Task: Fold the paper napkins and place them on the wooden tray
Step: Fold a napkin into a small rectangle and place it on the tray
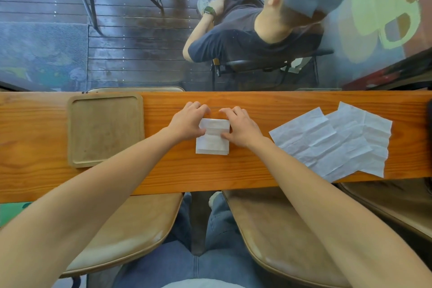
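Head view: left hand (188, 121) and right hand (240, 127) pinching folded napkin (212, 138) on desk (257, 170); tray (77, 124) left, bare.

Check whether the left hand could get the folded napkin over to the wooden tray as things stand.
Probably yes. The left hand already rests on the folded napkin, and the wooden tray lies on that hand's own side. Only bare table shows between them, and nothing lies in the tray.

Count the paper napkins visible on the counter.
3: one partly folded napkin under both hands at the centre, and two unfolded napkins overlapping at the right, one nearer centre, one farther right. More could lie beneath.
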